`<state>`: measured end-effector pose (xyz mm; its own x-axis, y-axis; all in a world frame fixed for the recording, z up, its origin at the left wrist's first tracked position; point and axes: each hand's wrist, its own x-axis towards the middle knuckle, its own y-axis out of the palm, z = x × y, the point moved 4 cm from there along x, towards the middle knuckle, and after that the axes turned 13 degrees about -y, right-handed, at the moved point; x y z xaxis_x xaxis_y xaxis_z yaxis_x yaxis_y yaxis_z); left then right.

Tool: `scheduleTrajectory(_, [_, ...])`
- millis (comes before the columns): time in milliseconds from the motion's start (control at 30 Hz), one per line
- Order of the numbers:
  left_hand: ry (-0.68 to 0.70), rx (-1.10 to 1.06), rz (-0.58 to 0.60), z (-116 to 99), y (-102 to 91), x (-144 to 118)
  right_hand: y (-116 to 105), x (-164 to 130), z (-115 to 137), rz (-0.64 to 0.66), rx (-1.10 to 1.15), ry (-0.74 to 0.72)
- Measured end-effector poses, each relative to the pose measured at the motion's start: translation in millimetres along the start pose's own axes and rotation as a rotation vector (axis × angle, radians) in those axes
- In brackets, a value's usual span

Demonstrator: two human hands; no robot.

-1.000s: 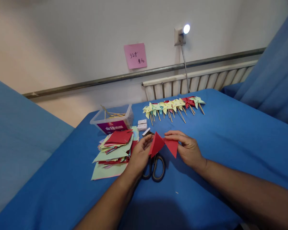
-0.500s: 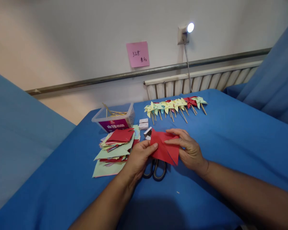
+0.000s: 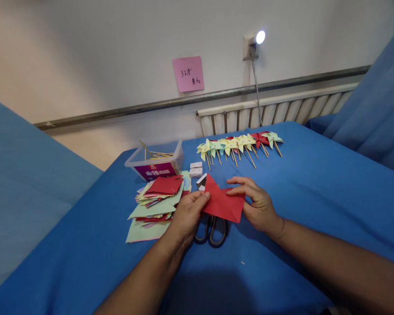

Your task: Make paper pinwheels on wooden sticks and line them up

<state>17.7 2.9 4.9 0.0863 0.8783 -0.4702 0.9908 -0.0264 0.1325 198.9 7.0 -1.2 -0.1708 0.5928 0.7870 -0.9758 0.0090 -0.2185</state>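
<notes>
Red paper [image 3: 223, 204], partly folded with one corner standing up, is held just above the blue table [image 3: 315, 192] near its middle. The left hand [image 3: 188, 214] pinches the paper's left edge between thumb and fingers, and the right hand [image 3: 258, 204] is closed on its right side, forefinger lying along the top. Under the paper, scissors [image 3: 212, 229] with dark handles lie on the table, handles toward the near edge; the blades are hidden. Left of the left hand sits a loose pile of paper squares [image 3: 156, 201], red, green and pink. Beyond the pile stands a clear box [image 3: 156, 162] with thin sticks in it, and just right of it are small white boxes [image 3: 196, 169]. Farther off, a row of pinwheels [image 3: 238, 144] on sticks lies across the table. On the wall are a pink note [image 3: 188, 73] and a lit lamp [image 3: 258, 38], above a radiator [image 3: 276, 111].
</notes>
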Motion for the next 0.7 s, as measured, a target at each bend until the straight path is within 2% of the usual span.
scheduleTrajectory(367, [0.025, -0.039, 0.012, -0.7, 4.3, -3.2, 0.8, -0.2, 0.9, 0.005, 0.02, 0.017])
scheduleTrajectory(700, [0.017, -0.069, 0.09, 2.7, 4.1, 3.3, 2.4, 1.3, 1.3, -0.001, 0.025, 0.003])
